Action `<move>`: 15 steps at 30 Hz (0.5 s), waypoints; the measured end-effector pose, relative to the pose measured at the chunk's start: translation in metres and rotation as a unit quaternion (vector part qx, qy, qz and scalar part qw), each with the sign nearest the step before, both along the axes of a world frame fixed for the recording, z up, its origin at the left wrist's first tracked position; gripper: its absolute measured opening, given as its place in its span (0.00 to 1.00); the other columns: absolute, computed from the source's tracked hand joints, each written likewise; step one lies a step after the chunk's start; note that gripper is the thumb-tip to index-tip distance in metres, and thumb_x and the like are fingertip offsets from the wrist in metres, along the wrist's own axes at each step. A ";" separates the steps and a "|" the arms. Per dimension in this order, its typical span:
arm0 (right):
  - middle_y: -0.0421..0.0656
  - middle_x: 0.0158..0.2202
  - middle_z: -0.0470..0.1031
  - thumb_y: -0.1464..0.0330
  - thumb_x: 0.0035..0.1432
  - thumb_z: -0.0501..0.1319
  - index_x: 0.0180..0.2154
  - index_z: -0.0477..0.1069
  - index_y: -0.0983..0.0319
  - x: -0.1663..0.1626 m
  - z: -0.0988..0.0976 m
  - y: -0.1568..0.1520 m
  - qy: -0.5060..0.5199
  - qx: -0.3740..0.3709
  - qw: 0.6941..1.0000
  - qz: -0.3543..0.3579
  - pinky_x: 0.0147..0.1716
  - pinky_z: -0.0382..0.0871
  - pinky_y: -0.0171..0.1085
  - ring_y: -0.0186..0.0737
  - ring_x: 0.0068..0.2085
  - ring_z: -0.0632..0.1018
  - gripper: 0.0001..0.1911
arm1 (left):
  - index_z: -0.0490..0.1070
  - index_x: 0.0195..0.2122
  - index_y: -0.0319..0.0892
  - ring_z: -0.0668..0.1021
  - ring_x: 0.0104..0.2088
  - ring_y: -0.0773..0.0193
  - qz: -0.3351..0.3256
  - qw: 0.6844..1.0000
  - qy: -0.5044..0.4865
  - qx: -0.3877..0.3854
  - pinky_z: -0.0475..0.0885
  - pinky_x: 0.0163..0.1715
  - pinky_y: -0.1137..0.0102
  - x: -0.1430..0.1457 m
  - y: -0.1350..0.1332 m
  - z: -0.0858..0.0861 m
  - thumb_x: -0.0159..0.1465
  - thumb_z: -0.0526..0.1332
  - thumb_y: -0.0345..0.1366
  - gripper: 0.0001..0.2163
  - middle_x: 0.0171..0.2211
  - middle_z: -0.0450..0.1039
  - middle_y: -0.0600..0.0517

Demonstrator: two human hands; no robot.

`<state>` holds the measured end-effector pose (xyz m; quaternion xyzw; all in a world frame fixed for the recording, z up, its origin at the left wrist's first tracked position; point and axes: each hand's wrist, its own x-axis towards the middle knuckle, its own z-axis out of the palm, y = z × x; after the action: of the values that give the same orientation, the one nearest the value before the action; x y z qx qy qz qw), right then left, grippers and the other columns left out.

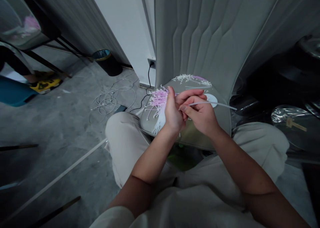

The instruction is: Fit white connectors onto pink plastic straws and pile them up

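Thin white strip (212, 103) is pinched between fingers of right hand (200, 116); left hand (173, 113) curls closed against pink-white strip bundle (157, 106), its grip hidden and hard to see

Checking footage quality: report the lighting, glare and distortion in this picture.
Head view: dim, soft light, deep shadow at the right edge; glare on the shiny round surface; wide-angle distortion bends the wall edges and stretches the forearms; the left hand and right hand look slightly soft, without heavy motion blur.
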<state>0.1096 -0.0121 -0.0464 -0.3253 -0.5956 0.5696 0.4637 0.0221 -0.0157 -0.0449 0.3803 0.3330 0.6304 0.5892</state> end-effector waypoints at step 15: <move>0.33 0.19 0.69 0.68 0.56 0.63 0.27 0.70 0.61 -0.002 -0.002 -0.003 -0.016 0.006 1.000 -0.007 0.22 0.65 0.30 0.28 0.22 0.71 0.07 | 0.77 0.38 0.41 0.82 0.39 0.55 0.010 1.000 0.010 0.023 0.79 0.39 0.60 -0.001 -0.001 -0.005 0.65 0.34 0.63 0.38 0.34 0.79 0.44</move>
<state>0.1080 -0.0149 -0.0488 -0.3357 -0.6043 0.5572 0.4601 0.0210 -0.0167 -0.0503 0.3969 0.3276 0.6398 0.5709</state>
